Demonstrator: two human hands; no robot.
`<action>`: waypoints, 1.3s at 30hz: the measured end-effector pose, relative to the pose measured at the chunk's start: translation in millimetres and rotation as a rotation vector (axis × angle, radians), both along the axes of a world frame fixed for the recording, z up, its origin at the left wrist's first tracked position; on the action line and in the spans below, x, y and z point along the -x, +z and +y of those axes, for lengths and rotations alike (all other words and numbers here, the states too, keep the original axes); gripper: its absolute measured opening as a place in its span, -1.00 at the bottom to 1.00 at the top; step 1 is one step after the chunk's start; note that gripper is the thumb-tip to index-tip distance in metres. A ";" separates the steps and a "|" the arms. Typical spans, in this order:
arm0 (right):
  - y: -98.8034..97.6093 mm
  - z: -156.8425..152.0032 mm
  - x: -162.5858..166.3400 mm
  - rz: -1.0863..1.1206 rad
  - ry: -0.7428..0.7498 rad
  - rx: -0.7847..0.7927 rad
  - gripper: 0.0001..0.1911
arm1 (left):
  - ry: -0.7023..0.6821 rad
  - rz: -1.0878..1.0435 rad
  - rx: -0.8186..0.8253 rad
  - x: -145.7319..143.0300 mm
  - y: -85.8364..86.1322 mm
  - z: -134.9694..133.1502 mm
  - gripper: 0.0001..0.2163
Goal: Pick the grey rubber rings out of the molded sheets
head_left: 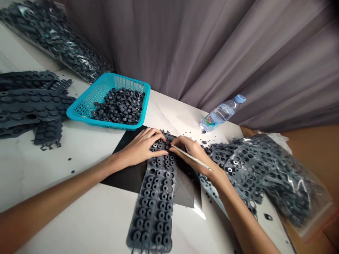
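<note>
Rubber strip (156, 197) lay lengthwise over a dark mat (123, 174) on the bench (87, 215), its near part past the mat's edge; thin tails at its near end ran out of frame. Left hand (148, 146) rested on the far part of the strip, thumb and forefinger apart with rings between them; undersides of the fingers hidden. Right hand (194, 151) was closed on a thin pale stick (190, 157), its tip close to the rings; contact could not be made out, and the other fingertips were partly hidden. Turquoise basket (146, 102) of small black rings stood beyond the left hand. Clear bag (299, 201) at right: contents blurred by glare. Upper-left bag (53, 33) cut off by the frame
</note>
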State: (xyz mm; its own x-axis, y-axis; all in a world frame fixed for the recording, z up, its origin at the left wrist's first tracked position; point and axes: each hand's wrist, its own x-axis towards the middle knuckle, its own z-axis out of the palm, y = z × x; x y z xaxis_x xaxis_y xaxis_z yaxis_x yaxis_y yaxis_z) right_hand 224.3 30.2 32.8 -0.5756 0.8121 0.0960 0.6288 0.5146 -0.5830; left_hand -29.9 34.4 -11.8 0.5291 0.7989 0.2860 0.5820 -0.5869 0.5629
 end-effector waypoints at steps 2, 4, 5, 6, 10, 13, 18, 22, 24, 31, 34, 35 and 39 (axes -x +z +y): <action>-0.3 0.4 0.5 -0.003 0.011 0.004 -0.77 | 0.000 -0.003 -0.001 0.2 0.2 -0.2 -0.64; -0.7 0.3 1.2 -0.013 0.024 0.003 -0.77 | -0.001 -0.002 0.001 0.4 0.3 -0.2 -0.65; -0.9 0.1 1.5 -0.021 0.026 -0.003 -0.78 | -0.002 0.000 0.003 0.5 0.2 -0.2 -0.65; -1.1 -0.2 1.9 -0.031 0.025 -0.011 -0.79 | -0.004 0.002 0.004 0.5 0.2 -0.1 -0.65; -2.4 -1.2 3.8 -0.080 0.016 -0.058 -0.79 | -0.006 0.005 -0.002 0.5 -0.7 0.4 -0.65; -3.1 -1.5 5.9 -0.140 0.029 -0.134 -0.73 | 0.000 0.004 -0.009 0.4 -1.5 0.9 -0.64; -8.3 -2.0 11.2 -0.299 0.101 -0.359 -0.74 | 0.005 0.008 -0.016 0.4 -2.8 0.8 -0.64; -20.3 -2.8 18.1 -0.369 0.021 -0.520 -0.73 | 0.009 0.017 -0.017 -0.4 -3.7 0.5 -0.62; -24.3 -3.3 20.7 -0.362 -0.091 -0.554 -0.70 | 0.006 0.020 -0.021 -0.8 -3.9 0.5 -0.63; -12.6 2.5 -4.1 -0.339 -0.466 -0.474 -0.64 | -0.011 0.013 -0.006 -0.3 -2.8 0.7 -0.66; -3.5 5.4 -19.5 -0.323 -0.378 -0.309 -0.62 | -0.019 0.008 0.000 0.3 -1.6 0.4 -0.67; -0.1 5.6 -21.9 -0.277 -0.326 -0.238 -0.62 | -0.020 0.006 0.001 0.4 -1.1 0.3 -0.67; 14.3 1.6 -16.0 -0.030 -0.117 0.046 -0.68 | -0.022 -0.007 0.011 1.1 0.9 -0.1 -0.68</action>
